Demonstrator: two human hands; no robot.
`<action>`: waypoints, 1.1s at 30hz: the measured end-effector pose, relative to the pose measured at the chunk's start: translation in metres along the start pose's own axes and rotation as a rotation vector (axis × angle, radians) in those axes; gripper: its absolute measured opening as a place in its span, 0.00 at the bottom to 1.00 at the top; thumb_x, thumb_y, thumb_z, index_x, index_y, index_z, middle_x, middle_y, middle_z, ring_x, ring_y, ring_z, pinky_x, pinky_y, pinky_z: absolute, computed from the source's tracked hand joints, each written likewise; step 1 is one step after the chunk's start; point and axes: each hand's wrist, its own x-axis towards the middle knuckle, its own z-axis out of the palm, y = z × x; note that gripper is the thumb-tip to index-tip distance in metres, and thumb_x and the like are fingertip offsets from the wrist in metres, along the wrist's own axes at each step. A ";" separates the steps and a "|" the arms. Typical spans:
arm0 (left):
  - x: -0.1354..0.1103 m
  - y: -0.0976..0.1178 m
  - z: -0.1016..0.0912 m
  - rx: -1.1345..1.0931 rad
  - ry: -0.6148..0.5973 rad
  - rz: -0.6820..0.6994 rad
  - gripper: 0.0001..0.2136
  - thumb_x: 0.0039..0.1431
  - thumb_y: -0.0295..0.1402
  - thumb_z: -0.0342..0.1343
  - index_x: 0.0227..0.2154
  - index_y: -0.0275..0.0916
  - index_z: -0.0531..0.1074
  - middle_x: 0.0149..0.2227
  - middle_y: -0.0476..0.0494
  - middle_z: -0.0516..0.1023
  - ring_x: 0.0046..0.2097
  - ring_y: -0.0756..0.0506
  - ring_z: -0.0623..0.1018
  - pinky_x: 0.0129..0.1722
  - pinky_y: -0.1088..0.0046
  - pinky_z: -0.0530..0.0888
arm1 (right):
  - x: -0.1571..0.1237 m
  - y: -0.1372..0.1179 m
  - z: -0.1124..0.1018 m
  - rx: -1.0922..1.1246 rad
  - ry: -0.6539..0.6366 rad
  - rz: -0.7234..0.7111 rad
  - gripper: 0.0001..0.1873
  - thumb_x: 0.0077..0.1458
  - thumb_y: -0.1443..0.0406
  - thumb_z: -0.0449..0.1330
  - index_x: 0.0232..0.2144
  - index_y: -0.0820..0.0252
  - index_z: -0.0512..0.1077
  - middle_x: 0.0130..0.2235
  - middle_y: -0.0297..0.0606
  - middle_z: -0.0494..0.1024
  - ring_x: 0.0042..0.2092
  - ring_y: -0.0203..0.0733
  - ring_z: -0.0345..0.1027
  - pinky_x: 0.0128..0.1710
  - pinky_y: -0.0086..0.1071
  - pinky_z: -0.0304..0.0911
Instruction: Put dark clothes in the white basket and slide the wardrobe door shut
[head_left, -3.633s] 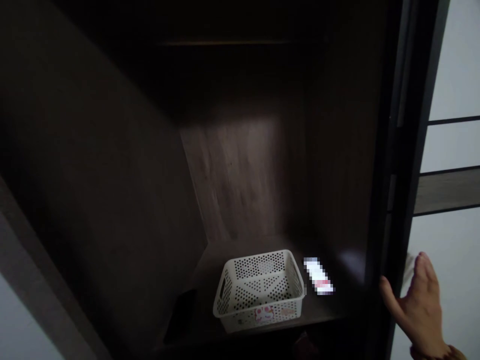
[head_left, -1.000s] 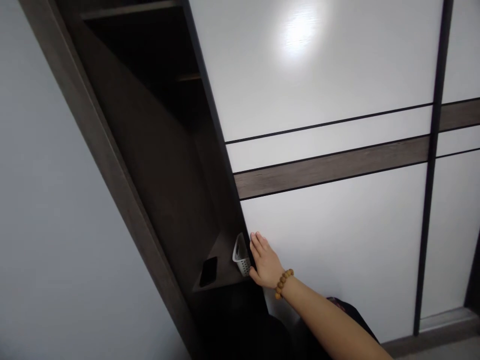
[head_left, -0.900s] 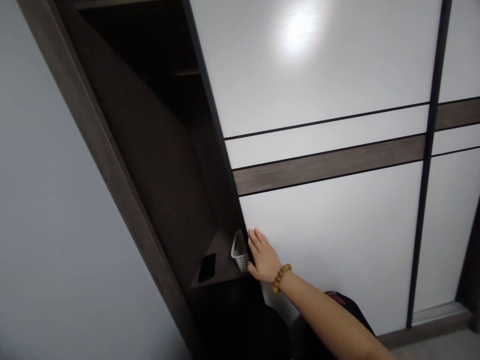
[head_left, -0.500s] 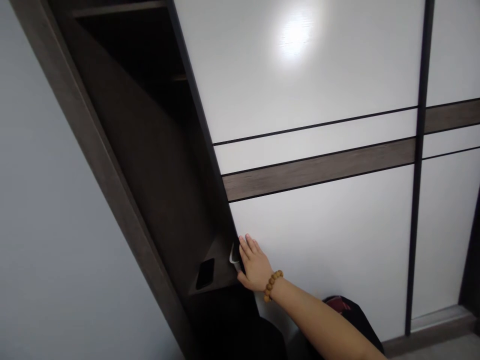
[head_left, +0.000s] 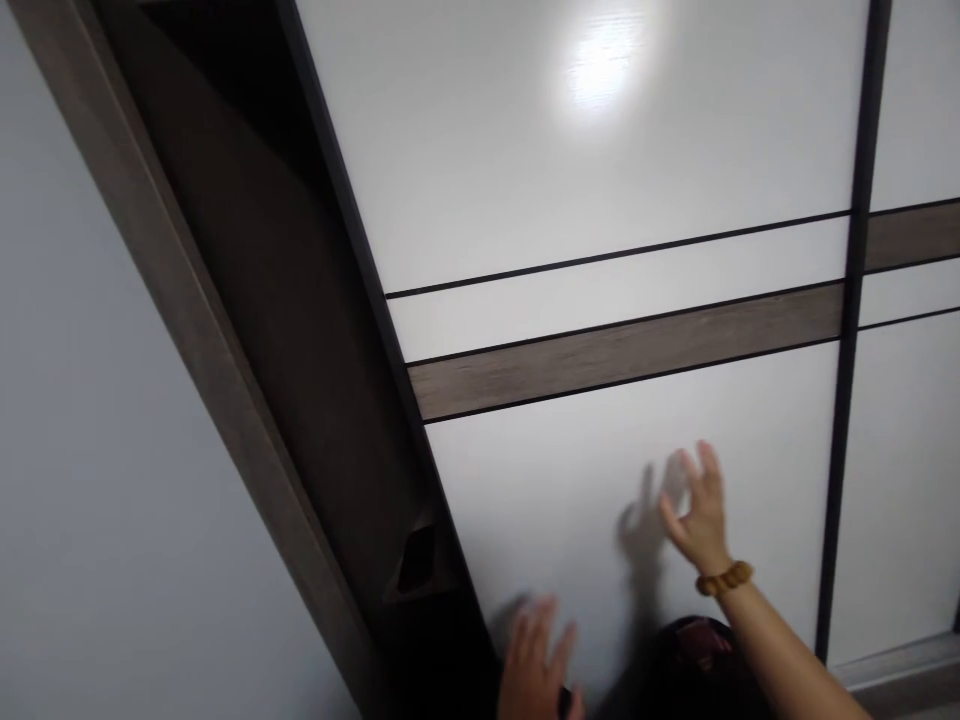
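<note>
A white sliding wardrobe door (head_left: 600,150) with a brown wood band across it fills most of the view. My right hand (head_left: 697,515), with a bead bracelet at the wrist, is lifted just off the door's lower panel, fingers spread and blurred, holding nothing. My left hand (head_left: 536,665) comes up at the bottom edge near the door's leading edge, fingers apart, empty. Only a narrow gap of the dark wardrobe interior (head_left: 315,330) shows at the left, with a dark phone (head_left: 418,560) lying on the shelf inside.
The wardrobe's dark brown frame (head_left: 187,330) slants down the left, with a pale wall (head_left: 82,480) beside it. A second door panel (head_left: 915,400) stands at the right behind a black vertical strip. Dark red clothing (head_left: 694,650) shows at the bottom.
The door has slid left, narrowing the gap and hiding the white basket. My right hand left the door's edge and moved right. My left hand has come into view at the bottom.
</note>
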 end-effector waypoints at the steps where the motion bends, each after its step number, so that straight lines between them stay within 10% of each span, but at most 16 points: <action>1: 0.018 -0.010 -0.010 0.200 0.202 0.005 0.33 0.58 0.26 0.52 0.68 0.42 0.58 0.70 0.29 0.51 0.72 0.29 0.49 0.64 0.36 0.57 | 0.006 0.030 -0.002 -0.034 0.034 0.100 0.45 0.56 0.41 0.42 0.63 0.67 0.64 0.68 0.45 0.42 0.75 0.39 0.35 0.75 0.49 0.50; 4: 0.067 -0.038 -0.038 0.465 0.467 -0.058 0.36 0.57 0.36 0.58 0.67 0.33 0.56 0.71 0.21 0.44 0.71 0.21 0.47 0.59 0.34 0.62 | 0.014 0.093 0.001 -0.107 -0.071 0.317 0.61 0.48 0.29 0.33 0.71 0.61 0.52 0.68 0.45 0.27 0.74 0.57 0.22 0.70 0.64 0.39; 8: 0.095 -0.060 -0.049 0.496 0.530 -0.163 0.42 0.59 0.40 0.59 0.71 0.31 0.46 0.71 0.18 0.38 0.71 0.21 0.44 0.61 0.36 0.62 | 0.002 0.108 0.017 -0.078 -0.306 0.329 0.68 0.43 0.25 0.26 0.73 0.62 0.42 0.68 0.44 0.24 0.74 0.55 0.16 0.73 0.60 0.38; 16: 0.090 -0.076 -0.046 0.486 0.582 -0.184 0.45 0.62 0.41 0.58 0.73 0.33 0.38 0.71 0.19 0.37 0.71 0.21 0.41 0.62 0.36 0.59 | 0.002 0.081 0.023 -0.035 -0.411 0.342 0.67 0.43 0.25 0.26 0.73 0.59 0.42 0.67 0.40 0.19 0.72 0.57 0.12 0.74 0.59 0.38; 22: 0.083 -0.081 -0.047 0.573 0.568 -0.274 0.49 0.57 0.45 0.62 0.72 0.30 0.41 0.71 0.19 0.36 0.72 0.22 0.38 0.62 0.37 0.59 | -0.002 0.118 0.023 0.006 -0.421 0.132 0.61 0.48 0.28 0.26 0.72 0.57 0.46 0.69 0.42 0.28 0.75 0.46 0.27 0.76 0.50 0.47; 27: 0.075 -0.087 -0.048 0.672 0.529 -0.380 0.52 0.51 0.50 0.66 0.70 0.24 0.48 0.72 0.19 0.32 0.72 0.24 0.33 0.65 0.40 0.56 | 0.013 0.152 0.020 -0.115 -0.516 0.336 0.47 0.53 0.37 0.41 0.71 0.39 0.37 0.67 0.35 0.17 0.73 0.62 0.27 0.68 0.62 0.44; 33: 0.072 -0.093 -0.053 0.582 0.437 -0.605 0.52 0.54 0.56 0.61 0.71 0.24 0.50 0.72 0.24 0.29 0.72 0.26 0.32 0.70 0.49 0.47 | 0.022 0.157 0.020 -0.180 -0.756 0.325 0.48 0.55 0.42 0.46 0.69 0.34 0.26 0.67 0.34 0.18 0.73 0.56 0.33 0.70 0.54 0.51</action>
